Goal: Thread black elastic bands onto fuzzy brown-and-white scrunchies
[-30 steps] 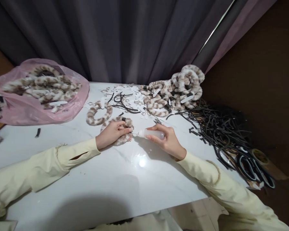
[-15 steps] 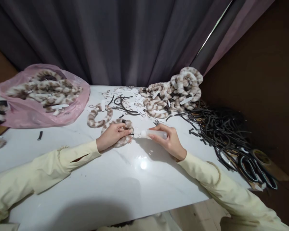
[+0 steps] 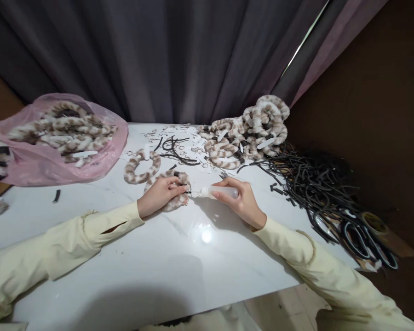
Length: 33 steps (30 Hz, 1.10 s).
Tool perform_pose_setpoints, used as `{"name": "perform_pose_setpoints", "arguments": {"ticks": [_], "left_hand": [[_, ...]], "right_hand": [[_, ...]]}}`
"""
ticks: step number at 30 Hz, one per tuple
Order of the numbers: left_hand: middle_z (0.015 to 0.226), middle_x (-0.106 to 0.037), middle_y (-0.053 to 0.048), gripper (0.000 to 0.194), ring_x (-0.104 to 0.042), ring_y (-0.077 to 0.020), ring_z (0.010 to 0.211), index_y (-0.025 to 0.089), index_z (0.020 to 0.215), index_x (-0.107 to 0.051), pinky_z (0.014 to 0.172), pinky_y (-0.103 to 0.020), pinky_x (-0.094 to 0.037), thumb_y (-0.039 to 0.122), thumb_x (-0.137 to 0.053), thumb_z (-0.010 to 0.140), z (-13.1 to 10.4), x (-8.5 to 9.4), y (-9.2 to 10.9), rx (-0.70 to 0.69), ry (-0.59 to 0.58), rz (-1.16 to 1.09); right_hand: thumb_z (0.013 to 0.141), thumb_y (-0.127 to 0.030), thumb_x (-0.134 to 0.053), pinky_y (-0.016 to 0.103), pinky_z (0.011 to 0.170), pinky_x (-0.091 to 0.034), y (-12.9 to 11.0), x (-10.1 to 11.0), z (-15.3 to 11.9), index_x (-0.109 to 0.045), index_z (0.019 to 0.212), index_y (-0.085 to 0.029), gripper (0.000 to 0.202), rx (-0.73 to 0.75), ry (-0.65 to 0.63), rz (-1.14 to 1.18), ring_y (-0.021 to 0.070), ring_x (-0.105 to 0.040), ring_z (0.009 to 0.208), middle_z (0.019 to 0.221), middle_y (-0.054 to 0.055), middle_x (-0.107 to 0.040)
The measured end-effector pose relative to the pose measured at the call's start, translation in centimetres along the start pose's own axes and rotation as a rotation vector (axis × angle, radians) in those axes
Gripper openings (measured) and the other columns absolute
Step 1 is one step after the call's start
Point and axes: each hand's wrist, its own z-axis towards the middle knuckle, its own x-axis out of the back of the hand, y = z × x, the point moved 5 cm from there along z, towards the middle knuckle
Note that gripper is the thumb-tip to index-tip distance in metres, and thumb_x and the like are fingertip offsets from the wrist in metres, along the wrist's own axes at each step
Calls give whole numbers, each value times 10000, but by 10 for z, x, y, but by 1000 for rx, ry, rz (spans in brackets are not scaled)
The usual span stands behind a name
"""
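The right hand (image 3: 243,202) holds a small translucent bottle (image 3: 224,191), thumb and fingers closed around its body. The bottle lies nearly level above the table (image 3: 152,271), its nozzle (image 3: 195,193) pointing left at the fingertips of the left hand (image 3: 158,195); whether the nozzle touches anything there is too small to tell.

The left hand is narrow, thumb and fingers pinched at the right side of a furry brown-and-white ring (image 3: 175,203). A small dark piece (image 3: 188,192) shows at the pinch. The ring is partly hidden under the hand, with a black band (image 3: 176,174) on its far side.

Just beyond the left hand, to the left, a second ring (image 3: 133,175) lies flat, a white tag (image 3: 146,151) at its far side. Past the bottle lies a small dark tool (image 3: 223,175), its tips toward the far left. Farther back, black cords (image 3: 177,154) lie among small metal clasps (image 3: 182,148) and white tags (image 3: 193,137).

Behind these on the right, more furry rings are heaped in a pile (image 3: 267,117), some with white tags. Nearer on the right is a tangled heap of black cord (image 3: 317,184), with a roll of tape (image 3: 374,223) beside its near end. On the left, an open pink bag (image 3: 65,177) holds more of the furry pieces, and a short black strip (image 3: 57,196) lies in front of it. A dark curtain (image 3: 141,59) hangs behind the table.
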Motion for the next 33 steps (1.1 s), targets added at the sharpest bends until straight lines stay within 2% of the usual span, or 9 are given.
{"name": "perform_pose_setpoints", "arguments": {"ticks": [6, 11, 16, 20, 22, 27, 33], "left_hand": [[675, -689, -42, 313, -658, -184, 646, 148, 801, -543, 534, -231, -457, 436, -630, 713, -1, -1, 2, 11, 3, -1], [681, -687, -41, 305, -656, -176, 640, 144, 805, -550, 538, -224, -457, 426, -628, 719, -1, -1, 3, 13, 12, 4], [649, -680, -33, 290, -639, -158, 586, 144, 801, -545, 467, -197, -416, 415, -621, 731, -1, -1, 3, 29, 19, 11], [664, -685, -32, 285, -650, -165, 624, 146, 811, -546, 526, -214, -459, 401, -634, 722, 0, -1, 2, 45, 29, -16], [668, -688, -34, 285, -648, -162, 616, 146, 818, -549, 518, -210, -454, 404, -628, 727, 1, -1, 2, 36, 20, -11], [651, -685, -28, 292, -648, -174, 607, 156, 788, -538, 492, -213, -444, 424, -630, 717, -1, -1, 3, 50, 32, -3], [647, -688, -24, 297, -650, -175, 604, 157, 797, -551, 493, -217, -448, 422, -645, 703, -2, -1, 3, 55, 36, -3]], "right_hand": [[726, -362, -630, 243, 572, -419, -2, -3, -1, -631, 748, -167, 196, 36, -34, -44, 150, -582, 638, 798, 36, -687], [725, -363, -630, 242, 554, -413, 0, -1, 0, -626, 753, -164, 200, 18, 2, -21, 152, -579, 623, 766, 35, -683], [722, -358, -634, 261, 612, -421, -2, -4, 0, -630, 763, -167, 196, 49, -22, -71, 154, -585, 637, 796, 35, -687], [718, -355, -634, 252, 581, -420, -2, -2, 0, -627, 747, -164, 194, 1, -13, -48, 164, -591, 649, 784, 44, -686], [725, -364, -625, 247, 563, -417, -2, -2, 0, -626, 756, -167, 199, 2, -7, -30, 161, -588, 647, 797, 42, -687], [718, -342, -637, 268, 633, -434, -5, -3, 0, -634, 754, -167, 179, 43, -38, -84, 171, -603, 673, 789, 40, -691], [725, -353, -627, 259, 601, -431, -3, -2, 0, -630, 755, -171, 184, 32, -23, -70, 167, -602, 663, 810, 38, -691]]}}
